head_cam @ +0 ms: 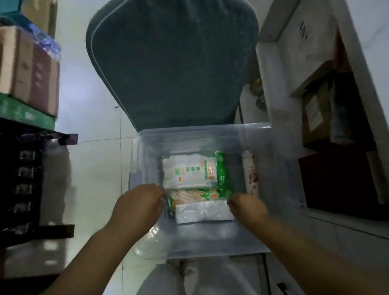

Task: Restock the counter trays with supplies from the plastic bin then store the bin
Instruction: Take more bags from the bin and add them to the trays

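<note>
A clear plastic bin stands in front of me, at the foot of a dark green padded chair. Inside lie a white and green tissue pack, a green packet on edge beside it, and a pale packet against the right wall. Nearest me sits a green and white tissue pack. My left hand is curled at that pack's left end. My right hand is curled at its right end. Both hands reach inside the bin and grip the pack between them.
The chair back rises just behind the bin. Cardboard boxes and a black rack stand at the left. A white shelf unit holding boxes and bags lines the right. My legs in grey trousers are below the bin.
</note>
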Demonstrator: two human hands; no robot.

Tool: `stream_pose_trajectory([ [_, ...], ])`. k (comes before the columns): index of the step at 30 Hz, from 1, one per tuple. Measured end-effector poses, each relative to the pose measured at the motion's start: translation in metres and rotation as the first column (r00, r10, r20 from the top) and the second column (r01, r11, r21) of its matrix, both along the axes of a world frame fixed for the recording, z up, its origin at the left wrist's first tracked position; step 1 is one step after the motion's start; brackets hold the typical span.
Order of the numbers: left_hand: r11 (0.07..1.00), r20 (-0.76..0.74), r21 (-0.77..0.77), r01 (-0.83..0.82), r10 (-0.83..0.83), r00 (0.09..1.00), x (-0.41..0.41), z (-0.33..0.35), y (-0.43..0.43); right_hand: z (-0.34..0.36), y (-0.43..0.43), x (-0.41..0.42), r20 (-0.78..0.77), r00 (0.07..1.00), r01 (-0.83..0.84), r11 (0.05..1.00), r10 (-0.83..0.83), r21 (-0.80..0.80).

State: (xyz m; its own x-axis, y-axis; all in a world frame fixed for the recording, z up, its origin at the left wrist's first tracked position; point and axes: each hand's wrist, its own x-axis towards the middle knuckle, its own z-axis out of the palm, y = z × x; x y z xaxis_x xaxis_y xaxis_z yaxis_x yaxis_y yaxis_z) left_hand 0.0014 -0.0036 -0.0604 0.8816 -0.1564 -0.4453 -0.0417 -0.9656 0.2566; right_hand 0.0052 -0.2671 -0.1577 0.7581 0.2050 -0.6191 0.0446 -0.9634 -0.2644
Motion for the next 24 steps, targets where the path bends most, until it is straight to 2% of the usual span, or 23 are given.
stream_pose_trajectory([
  [5, 0.999, -0.13, 0.033, -0.021, 0.025, 0.991, 0.013, -0.042, -0.013, -0.073, 0.032, 0.016, -0.105, 0.972, -0.208, 0.978, 0.209, 0.021],
  [7, 0.999, -0.152, 0.028, -0.044, 0.048, 0.987, 0.012, -0.058, -0.014, -0.098, 0.038, 0.015, -0.109, 0.938, -0.33, 0.944, 0.328, -0.003],
  [9, 0.999, -0.177, 0.022, -0.047, 0.05, 0.983, 0.009, -0.072, -0.014, -0.117, 0.04, 0.009, -0.116, 0.917, -0.386, 0.922, 0.381, -0.017],
  [14, 0.997, -0.2, -0.019, -0.069, 0.063, 0.978, -0.002, -0.094, -0.013, -0.141, 0.032, -0.005, -0.16, 0.942, -0.308, 0.949, 0.294, -0.066],
  [17, 0.998, -0.202, -0.025, -0.058, 0.052, 0.978, -0.007, -0.103, -0.014, -0.147, 0.026, -0.005, -0.22, 0.936, -0.297, 0.952, 0.276, -0.069],
  [21, 0.998, -0.188, -0.046, -0.045, 0.036, 0.982, -0.013, -0.117, -0.017, -0.154, 0.023, -0.002, -0.318, 0.934, -0.192, 0.98, 0.164, -0.06],
  [24, 0.999, -0.192, -0.037, -0.033, 0.026, 0.981, -0.017, -0.124, -0.02, -0.154, 0.022, -0.002, -0.349, 0.921, -0.204, 0.977, 0.171, -0.062],
])
